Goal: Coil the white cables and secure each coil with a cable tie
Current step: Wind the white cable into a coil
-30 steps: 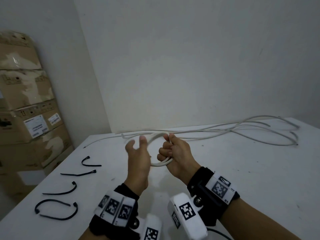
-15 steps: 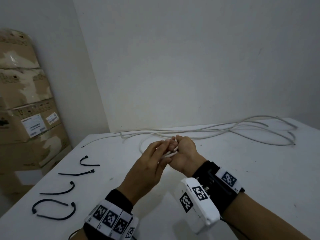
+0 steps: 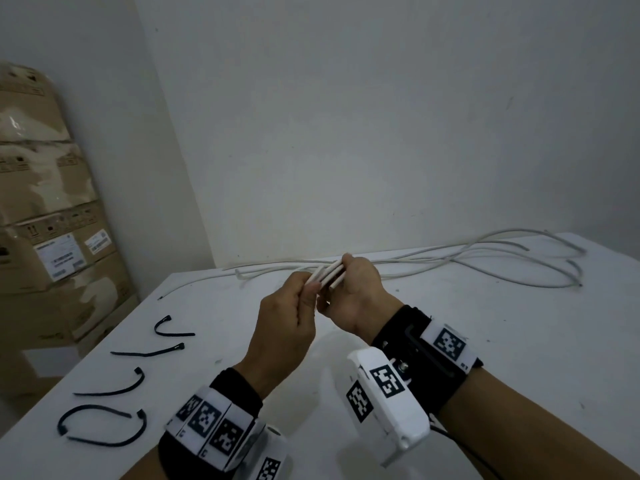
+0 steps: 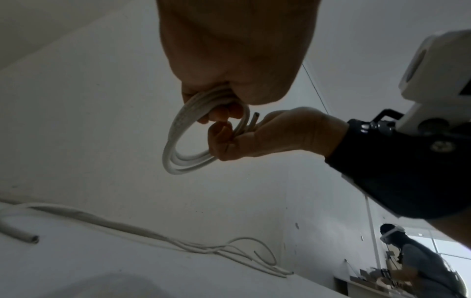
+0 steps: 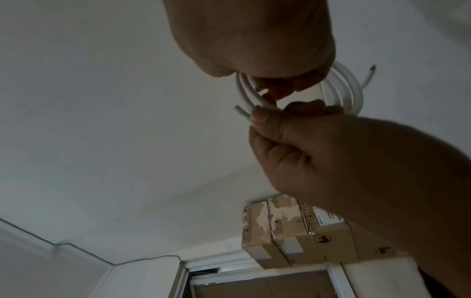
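Observation:
A small coil of white cable is held above the white table, between both hands. My left hand pinches its near side with thumb and fingers. My right hand grips the other side with its fingers curled through the loop. The left wrist view shows the coil as a ring of several turns with one cut end sticking out by the right hand. In the right wrist view the coil hangs under my right palm, and the left hand pinches a free end.
Several black cable ties lie loose on the table's left part. More loose white cables sprawl along the far edge by the wall. Stacked cardboard boxes stand left of the table. Another person is far off.
My left hand was open beside the coil; it has since closed on the cable. The coil has turned edge-on to the head camera and both hands rose slightly.

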Demonstrator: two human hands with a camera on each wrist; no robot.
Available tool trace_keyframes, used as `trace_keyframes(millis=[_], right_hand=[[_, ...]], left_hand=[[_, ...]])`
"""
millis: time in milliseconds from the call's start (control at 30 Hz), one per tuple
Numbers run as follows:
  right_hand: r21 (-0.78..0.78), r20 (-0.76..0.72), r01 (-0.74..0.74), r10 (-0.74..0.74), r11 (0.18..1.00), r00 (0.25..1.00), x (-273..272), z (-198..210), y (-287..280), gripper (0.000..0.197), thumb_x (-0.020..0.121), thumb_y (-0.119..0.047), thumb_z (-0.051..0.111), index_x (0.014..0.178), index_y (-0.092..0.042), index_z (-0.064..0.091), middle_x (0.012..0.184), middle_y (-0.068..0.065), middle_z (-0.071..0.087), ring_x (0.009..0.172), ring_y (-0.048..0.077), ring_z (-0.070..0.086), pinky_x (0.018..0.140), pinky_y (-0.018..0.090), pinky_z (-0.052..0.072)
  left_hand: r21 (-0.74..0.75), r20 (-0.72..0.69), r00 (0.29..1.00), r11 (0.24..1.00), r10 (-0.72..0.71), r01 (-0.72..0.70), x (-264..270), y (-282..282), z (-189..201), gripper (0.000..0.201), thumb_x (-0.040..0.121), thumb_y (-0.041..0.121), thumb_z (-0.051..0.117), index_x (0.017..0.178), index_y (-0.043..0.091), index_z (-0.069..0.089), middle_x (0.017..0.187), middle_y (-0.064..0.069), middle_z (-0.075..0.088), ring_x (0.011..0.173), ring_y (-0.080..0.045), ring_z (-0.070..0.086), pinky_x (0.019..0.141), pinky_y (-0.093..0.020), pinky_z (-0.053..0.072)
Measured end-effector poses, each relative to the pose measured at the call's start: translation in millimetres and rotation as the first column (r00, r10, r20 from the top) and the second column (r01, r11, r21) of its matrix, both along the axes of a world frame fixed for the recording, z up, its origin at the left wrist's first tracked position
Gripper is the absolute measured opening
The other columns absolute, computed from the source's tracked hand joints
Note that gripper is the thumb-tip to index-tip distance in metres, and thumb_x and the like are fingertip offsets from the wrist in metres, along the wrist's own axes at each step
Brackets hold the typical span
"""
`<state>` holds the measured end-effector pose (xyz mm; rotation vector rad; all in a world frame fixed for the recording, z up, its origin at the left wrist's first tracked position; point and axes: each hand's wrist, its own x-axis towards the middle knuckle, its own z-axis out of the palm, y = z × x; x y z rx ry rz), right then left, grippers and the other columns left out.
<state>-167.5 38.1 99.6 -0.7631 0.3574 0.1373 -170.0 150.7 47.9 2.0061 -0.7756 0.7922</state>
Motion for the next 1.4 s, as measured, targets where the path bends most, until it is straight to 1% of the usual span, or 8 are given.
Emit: trace_keyframes(millis=[433, 600, 700, 867, 967, 1067, 1300, 1400], right_hand=[[-0.251, 0.0, 0.039, -0.04, 0.967, 0.999, -15.8, 9.9, 4.6, 0.024, 0.096, -0.019, 0.036, 0.074, -0.012, 0.041, 0.067, 0.006, 0.042, 0.054, 0.019, 0.043, 0.054, 0.026, 0.039], [-0.483, 0.1, -0.091, 0.159, 0.871, 0.982, -15.4, 0.5, 1.3, 0.039, 0.102, -0.044, 0.03, 0.084, -0.016, 0.051, 0.077, 0.003, 0.059, 0.077, 0.018, 0.059, 0.091, 0.038, 0.043], [-0.769, 0.152, -0.107, 0.343, 0.63, 0.927, -15.3, -0.2, -14.5, 0.052, 0.097, -0.06, 0.027, 0.084, -0.017, 0.055, 0.08, 0.001, 0.062, 0.079, 0.017, 0.06, 0.073, 0.032, 0.041], [-0.921, 0.359, 0.388, 0.324, -0.029, 0.875, -2.9, -4.9, -43.4, 0.042, 0.09, -0.059, 0.047, 0.069, -0.023, 0.039, 0.068, -0.007, 0.048, 0.063, 0.012, 0.046, 0.056, 0.026, 0.032], [-0.89, 0.402, 0.228, 0.442, 0.395, 0.802, 2.2, -5.9, -48.5, 0.028, 0.096, -0.045, 0.045, 0.096, -0.019, 0.056, 0.091, -0.006, 0.059, 0.086, 0.014, 0.055, 0.069, 0.02, 0.04], [-0.796, 0.45, 0.067, 0.512, 0.602, 0.732, 1.6, -6.9, -44.1, 0.033, 0.1, -0.037, 0.041, 0.106, -0.009, 0.058, 0.091, 0.007, 0.065, 0.082, 0.023, 0.065, 0.076, 0.029, 0.05], [-0.845, 0.472, 0.236, 0.462, 0.481, 0.751, 2.1, -11.4, -13.3, 0.021, 0.101, -0.026, 0.044, 0.084, -0.016, 0.053, 0.064, 0.0, 0.045, 0.05, 0.013, 0.045, 0.045, 0.028, 0.044], [-0.783, 0.49, 0.19, 0.399, 0.592, 0.775, 3.2, -16.9, -6.8, 0.027, 0.101, -0.019, 0.041, 0.079, -0.014, 0.054, 0.062, 0.001, 0.038, 0.047, 0.012, 0.033, 0.043, 0.025, 0.034]], left_hand=[[0.083, -0.161, 0.969, 0.976, -0.185, 0.2, -4.9, 2.9, -2.2, 0.008, 0.094, 0.039, 0.043, 0.095, 0.035, 0.05, 0.061, 0.012, 0.056, 0.05, -0.005, 0.045, 0.048, -0.011, 0.032], [-0.015, -0.104, 0.989, 0.995, -0.105, 0.104, -3.7, 1.1, -1.6, 0.029, 0.096, 0.037, 0.039, 0.083, 0.015, 0.052, 0.053, 0.007, 0.046, 0.045, -0.007, 0.039, 0.044, -0.012, 0.028], [-0.071, -0.154, 0.987, 0.997, -0.05, 0.039, -0.3, 7.4, 5.6, 0.031, 0.1, 0.034, 0.04, 0.083, 0.013, 0.055, 0.054, 0.005, 0.046, 0.047, -0.007, 0.04, 0.045, -0.022, 0.034], [-0.493, -0.477, 0.817, 0.868, -0.325, 0.057, 8.4, 26.1, 29.0, 0.033, 0.102, 0.027, 0.041, 0.076, 0.008, 0.046, 0.048, 0.004, 0.029, 0.044, -0.014, 0.026, 0.045, -0.025, 0.029], [-0.617, -0.536, 0.699, 0.785, -0.473, 0.058, 11.6, 32.0, 36.1, 0.034, 0.102, 0.03, 0.038, 0.078, 0.007, 0.046, 0.047, 0.003, 0.023, 0.039, -0.012, 0.023, 0.043, -0.024, 0.031], [-0.69, -0.56, 0.599, 0.722, -0.572, 0.045, 14.0, 37.2, 37.9, 0.036, 0.101, 0.034, 0.04, 0.078, 0.008, 0.049, 0.049, 0.003, 0.022, 0.037, -0.011, 0.024, 0.041, -0.023, 0.031], [-0.635, -0.589, 0.624, 0.772, -0.513, 0.036, 5.5, 39.3, 34.2, 0.036, 0.102, 0.033, 0.038, 0.078, 0.008, 0.049, 0.051, 0.0, 0.025, 0.037, -0.012, 0.025, 0.042, -0.023, 0.03], [-0.581, -0.594, 0.663, 0.813, -0.455, 0.036, 2.8, 39.8, 30.6, 0.036, 0.103, 0.031, 0.036, 0.081, 0.006, 0.049, 0.05, 0.0, 0.029, 0.038, -0.014, 0.028, 0.043, -0.024, 0.033]])
